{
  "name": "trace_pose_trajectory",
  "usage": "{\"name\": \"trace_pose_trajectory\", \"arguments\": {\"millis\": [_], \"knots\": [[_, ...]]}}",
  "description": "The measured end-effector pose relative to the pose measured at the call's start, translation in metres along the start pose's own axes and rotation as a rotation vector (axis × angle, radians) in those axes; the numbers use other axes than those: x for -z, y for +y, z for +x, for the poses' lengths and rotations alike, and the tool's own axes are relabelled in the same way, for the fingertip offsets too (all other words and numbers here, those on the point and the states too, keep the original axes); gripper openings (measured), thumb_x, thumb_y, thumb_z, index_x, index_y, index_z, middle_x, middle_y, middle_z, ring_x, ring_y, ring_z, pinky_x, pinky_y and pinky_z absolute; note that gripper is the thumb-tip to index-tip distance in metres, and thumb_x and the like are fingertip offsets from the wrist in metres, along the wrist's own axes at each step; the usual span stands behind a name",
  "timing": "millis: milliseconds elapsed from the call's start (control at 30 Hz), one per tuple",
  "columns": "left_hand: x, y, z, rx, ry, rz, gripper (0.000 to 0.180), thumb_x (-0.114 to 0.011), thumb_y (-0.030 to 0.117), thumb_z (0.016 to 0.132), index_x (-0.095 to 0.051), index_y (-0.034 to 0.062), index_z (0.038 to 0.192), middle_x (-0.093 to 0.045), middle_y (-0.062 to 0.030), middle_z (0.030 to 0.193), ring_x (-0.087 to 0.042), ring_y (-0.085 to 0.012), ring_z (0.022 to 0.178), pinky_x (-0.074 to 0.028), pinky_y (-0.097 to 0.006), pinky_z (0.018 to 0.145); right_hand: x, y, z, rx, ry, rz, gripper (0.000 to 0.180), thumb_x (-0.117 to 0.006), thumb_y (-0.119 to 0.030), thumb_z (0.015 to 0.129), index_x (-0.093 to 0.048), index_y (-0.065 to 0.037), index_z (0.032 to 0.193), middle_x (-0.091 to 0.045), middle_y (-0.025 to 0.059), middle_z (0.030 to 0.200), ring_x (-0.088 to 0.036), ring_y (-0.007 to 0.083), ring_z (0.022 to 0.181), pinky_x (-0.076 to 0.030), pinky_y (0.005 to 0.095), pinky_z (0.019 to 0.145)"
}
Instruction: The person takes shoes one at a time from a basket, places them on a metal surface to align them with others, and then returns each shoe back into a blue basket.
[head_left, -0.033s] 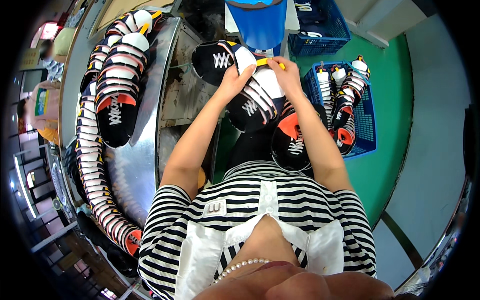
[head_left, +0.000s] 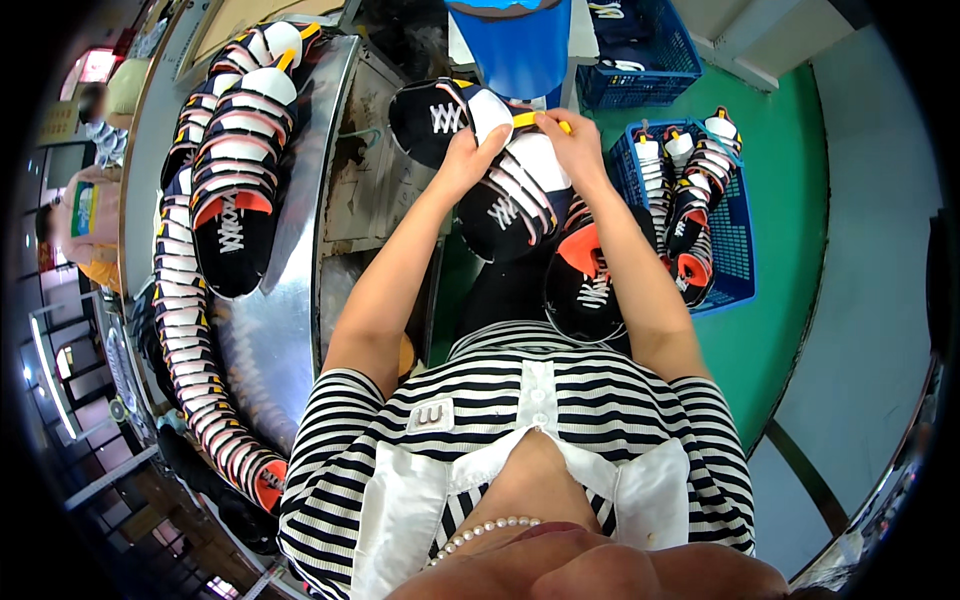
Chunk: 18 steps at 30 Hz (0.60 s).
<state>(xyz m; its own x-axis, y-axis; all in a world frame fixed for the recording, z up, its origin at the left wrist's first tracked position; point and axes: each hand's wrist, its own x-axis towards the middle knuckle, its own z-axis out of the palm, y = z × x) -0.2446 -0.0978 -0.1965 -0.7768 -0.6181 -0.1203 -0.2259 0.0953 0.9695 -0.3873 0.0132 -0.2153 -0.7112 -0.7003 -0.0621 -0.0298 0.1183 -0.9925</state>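
Note:
My left hand point(head_left: 472, 158) is closed on a shoe upper point(head_left: 425, 122) with a black toe, white laces and a white lining. My right hand point(head_left: 573, 148) pinches the yellow pull tab point(head_left: 526, 120), which stretches between the two hands. Just below them hangs a nested bunch of shoe uppers point(head_left: 505, 215), black with white and pink-edged layers; whether my left hand also grips it I cannot tell. Another stack of uppers, its front one point(head_left: 585, 290) showing an orange-red lining, lies by my right forearm.
On the left, a metal table point(head_left: 290, 330) bears a long curved row of nested uppers point(head_left: 185, 320) and a shorter stack point(head_left: 235, 190). A blue bin point(head_left: 515, 50) stands ahead. Blue baskets point(head_left: 738, 240) with uppers sit on the green floor at right. People work at far left.

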Motion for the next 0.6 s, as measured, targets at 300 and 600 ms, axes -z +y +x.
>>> {"name": "trace_pose_trajectory", "arguments": {"millis": [300, 600], "knots": [[-0.025, 0.035, 0.023, 0.375, 0.189, -0.476, 0.032, -0.055, 0.022, 0.090, -0.058, -0.0031, 0.110, -0.064, -0.0091, 0.103, -0.062, -0.0176, 0.090, -0.047, -0.030, 0.078, 0.026, -0.002, 0.038, -0.122, -0.227, 0.021, 0.025, -0.062, -0.020, 0.086, -0.067, 0.004, 0.090, -0.064, 0.0052, 0.076, -0.054, 0.0095, 0.067, -0.044, 0.0230, 0.062], [-0.019, 0.030, -0.054, 0.062, 0.466, -0.465, 0.036, -0.041, 0.020, 0.097, -0.048, -0.0067, 0.120, -0.063, -0.0132, 0.108, -0.060, -0.0190, 0.100, -0.045, -0.030, 0.089, 0.109, 0.026, 0.010, -0.211, 0.067, 0.177, 0.026, -0.062, -0.024, 0.089, -0.065, 0.001, 0.094, -0.062, 0.0023, 0.083, -0.055, 0.0081, 0.074, -0.044, 0.0205, 0.065]]}}
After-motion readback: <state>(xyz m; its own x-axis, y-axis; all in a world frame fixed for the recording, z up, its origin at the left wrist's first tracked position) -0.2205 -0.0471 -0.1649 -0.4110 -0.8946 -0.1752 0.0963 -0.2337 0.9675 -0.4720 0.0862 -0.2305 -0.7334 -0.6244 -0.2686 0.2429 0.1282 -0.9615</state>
